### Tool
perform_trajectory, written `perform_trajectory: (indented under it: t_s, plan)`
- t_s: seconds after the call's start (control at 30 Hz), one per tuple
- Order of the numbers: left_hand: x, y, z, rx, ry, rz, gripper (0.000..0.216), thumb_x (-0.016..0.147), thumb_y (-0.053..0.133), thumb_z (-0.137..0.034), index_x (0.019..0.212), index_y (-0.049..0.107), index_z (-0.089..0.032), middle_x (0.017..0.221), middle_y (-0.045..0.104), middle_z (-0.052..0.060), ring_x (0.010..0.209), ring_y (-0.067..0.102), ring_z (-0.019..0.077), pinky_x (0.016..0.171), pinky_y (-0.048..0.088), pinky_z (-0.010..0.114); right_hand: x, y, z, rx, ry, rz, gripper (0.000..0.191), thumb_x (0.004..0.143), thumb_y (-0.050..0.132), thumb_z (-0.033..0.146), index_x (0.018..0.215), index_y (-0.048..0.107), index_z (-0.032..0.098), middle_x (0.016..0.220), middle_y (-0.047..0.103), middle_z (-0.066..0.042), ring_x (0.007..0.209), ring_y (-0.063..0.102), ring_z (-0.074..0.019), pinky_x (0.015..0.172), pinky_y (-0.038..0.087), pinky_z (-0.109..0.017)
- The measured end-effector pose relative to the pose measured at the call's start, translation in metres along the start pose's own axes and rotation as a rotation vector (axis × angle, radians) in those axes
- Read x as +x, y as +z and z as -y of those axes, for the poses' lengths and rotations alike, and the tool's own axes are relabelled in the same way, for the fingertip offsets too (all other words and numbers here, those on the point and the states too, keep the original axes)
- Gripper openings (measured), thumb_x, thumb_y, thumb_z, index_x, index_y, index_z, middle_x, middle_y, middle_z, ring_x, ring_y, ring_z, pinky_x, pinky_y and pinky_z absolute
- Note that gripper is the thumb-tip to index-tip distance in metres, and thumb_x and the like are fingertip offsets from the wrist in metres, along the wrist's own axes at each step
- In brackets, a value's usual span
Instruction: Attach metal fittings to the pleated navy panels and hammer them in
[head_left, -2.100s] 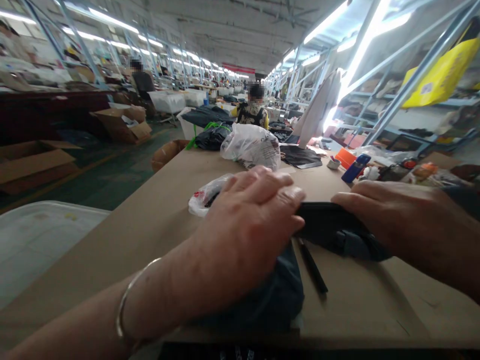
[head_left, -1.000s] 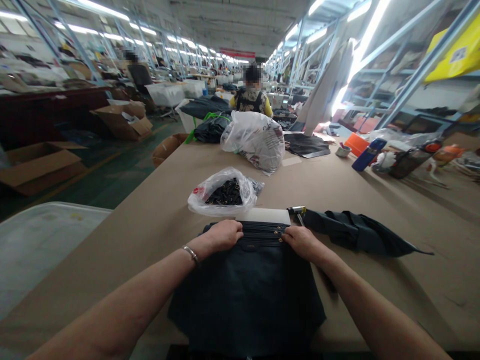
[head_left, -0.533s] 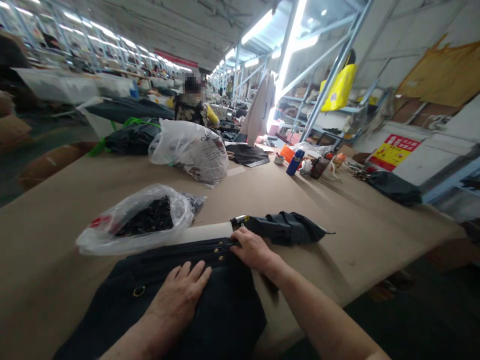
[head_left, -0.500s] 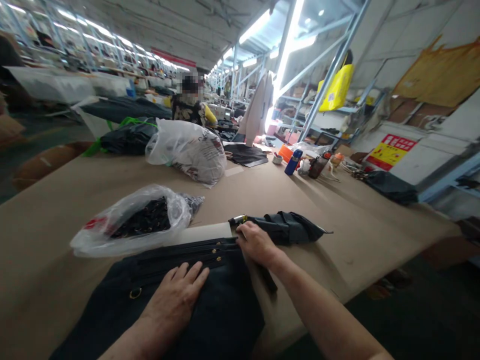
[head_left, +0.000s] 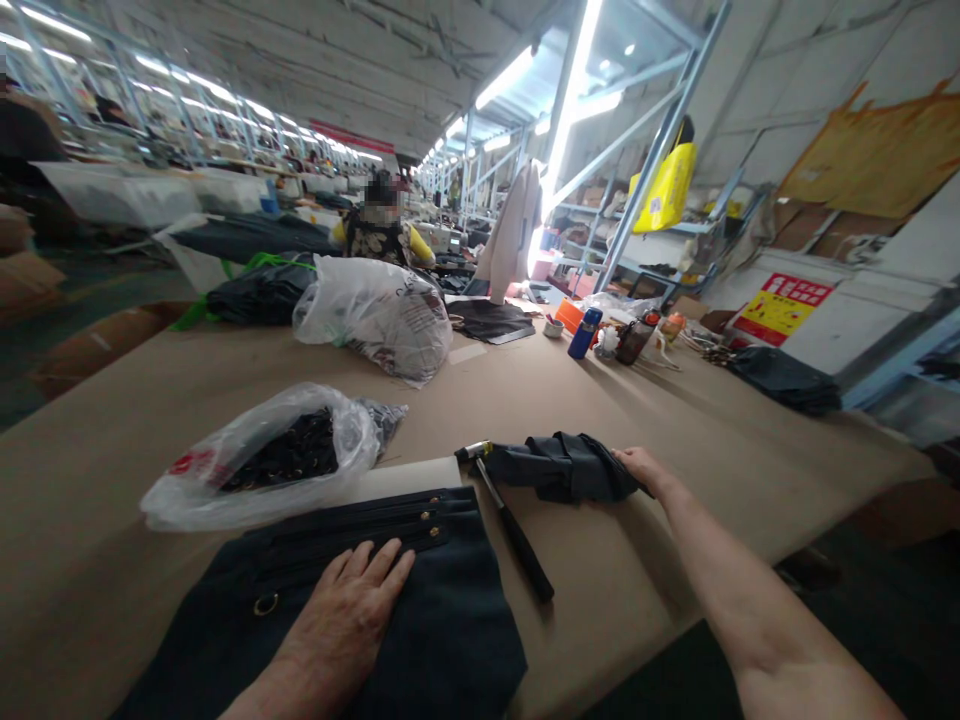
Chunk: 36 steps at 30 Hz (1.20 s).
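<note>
Dark navy bag (head_left: 420, 620), brass studs, black-handled hammer (head_left: 514, 525) — perhaps rubber

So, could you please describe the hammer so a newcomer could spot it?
On the long brown table, look right of the dark bag under the left hand. The hammer lies there, head by the folded cloth the right hand touches. Only it is a thin black stick with a shiny metal head.
</note>
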<state>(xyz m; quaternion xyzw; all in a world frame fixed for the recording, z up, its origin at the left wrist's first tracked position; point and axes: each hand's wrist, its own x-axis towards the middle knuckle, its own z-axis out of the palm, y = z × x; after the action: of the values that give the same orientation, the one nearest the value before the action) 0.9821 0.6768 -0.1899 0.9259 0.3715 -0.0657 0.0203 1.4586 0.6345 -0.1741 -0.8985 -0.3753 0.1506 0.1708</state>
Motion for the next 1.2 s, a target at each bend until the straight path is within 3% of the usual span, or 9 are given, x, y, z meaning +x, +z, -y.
perform_trajectory:
  t_s: [0.13, 0.33, 0.43, 0.6, 0.7, 0.8, 0.97, 1.07, 1.2]
  plan:
    - [0.001, -0.002, -0.001, 0.004, -0.011, 0.036, 0.064, 0.080, 0.027, 0.002, 0.136, 0.044, -0.024, 0.141, 0.041, 0.007, 0.126, 0.039, 0.0309, 0.105, 0.031, 0.049, -0.004, -0.012, -0.003, 0.126, -0.048, 0.094, 0.045, 0.080, 0.047, 0.051, 0.082, 0.064, 0.010, 0.066, 0.061, -0.004, 0.063, 0.053, -0.0139, 0.056, 0.038, -0.023]
    - [0.000, 0.002, 0.000, 0.007, 0.006, 0.006, 0.065, 0.080, 0.026, 0.002, 0.137, 0.043, -0.024, 0.142, 0.039, 0.006, 0.127, 0.038, 0.0305, 0.106, 0.030, 0.048, -0.036, -0.062, 0.002, 0.264, -0.083, 0.305, 0.050, 0.067, 0.058, 0.062, 0.072, 0.057, 0.013, 0.056, 0.053, 0.000, 0.050, 0.047, -0.0118, 0.048, 0.034, -0.024]
    - [-0.001, -0.002, 0.002, -0.001, 0.003, 0.024, 0.065, 0.079, 0.026, 0.003, 0.137, 0.042, -0.023, 0.142, 0.039, 0.006, 0.127, 0.037, 0.0307, 0.106, 0.030, 0.048, -0.057, -0.085, 0.012, 0.149, -0.266, 0.147, 0.041, 0.072, 0.056, 0.055, 0.072, 0.058, 0.014, 0.068, 0.058, -0.003, 0.062, 0.052, -0.0154, 0.058, 0.040, -0.027]
    - [0.002, -0.020, 0.000, -0.108, 0.007, 0.063, 0.057, 0.081, 0.034, -0.004, 0.134, 0.048, -0.020, 0.139, 0.042, 0.011, 0.124, 0.039, 0.0345, 0.102, 0.031, 0.052, -0.108, -0.101, 0.054, -0.414, -0.722, -0.244, 0.025, 0.083, 0.049, 0.033, 0.064, 0.056, 0.017, 0.084, 0.059, -0.006, 0.089, 0.052, -0.0216, 0.083, 0.038, -0.036]
    - [0.006, -0.036, -0.014, -0.379, 0.071, -0.057, 0.041, 0.082, 0.045, -0.013, 0.120, 0.059, -0.016, 0.130, 0.050, 0.013, 0.118, 0.045, 0.0327, 0.102, 0.030, 0.050, -0.156, -0.078, 0.093, -0.364, -0.836, -0.229, 0.018, 0.084, 0.046, 0.021, 0.067, 0.050, 0.018, 0.082, 0.058, -0.005, 0.084, 0.054, -0.0178, 0.077, 0.043, -0.032]
    - [0.009, -0.052, -0.038, -1.011, 0.148, -0.148, 0.031, 0.087, 0.048, -0.028, 0.111, 0.060, -0.013, 0.111, 0.059, 0.010, 0.104, 0.053, 0.0232, 0.096, 0.038, 0.036, -0.205, -0.027, 0.128, -0.130, -1.019, -0.127, 0.015, 0.083, 0.042, 0.012, 0.071, 0.050, 0.017, 0.102, 0.059, -0.006, 0.088, 0.058, -0.0147, 0.077, 0.048, -0.027]
    - [0.013, -0.056, -0.067, -1.951, -0.048, -0.014, 0.033, 0.085, 0.053, -0.041, 0.097, 0.054, -0.009, 0.089, 0.058, 0.006, 0.086, 0.054, 0.0161, 0.081, 0.044, 0.026, -0.252, 0.056, 0.158, 0.032, -1.152, 0.021, 0.013, 0.084, 0.044, 0.010, 0.086, 0.056, 0.015, 0.109, 0.057, -0.012, 0.104, 0.055, -0.0205, 0.093, 0.049, -0.034]
    - [0.010, -0.047, -0.066, -2.154, -0.208, -0.001, 0.033, 0.083, 0.059, -0.035, 0.103, 0.049, -0.011, 0.087, 0.055, 0.003, 0.079, 0.053, 0.0125, 0.074, 0.045, 0.024, -0.261, 0.080, 0.165, 0.031, -1.113, 0.097, 0.019, 0.087, 0.041, 0.013, 0.095, 0.058, 0.015, 0.105, 0.059, -0.011, 0.096, 0.056, -0.0214, 0.088, 0.051, -0.039]
    - [0.007, -0.047, -0.055, -2.035, -0.383, -0.052, 0.024, 0.079, 0.056, -0.017, 0.100, 0.047, -0.012, 0.075, 0.050, -0.001, 0.064, 0.047, 0.0085, 0.060, 0.042, 0.020, -0.261, 0.074, 0.169, 0.037, -1.260, 0.289, 0.029, 0.084, 0.052, 0.019, 0.113, 0.054, 0.018, 0.116, 0.058, -0.006, 0.107, 0.051, -0.0225, 0.097, 0.046, -0.039]
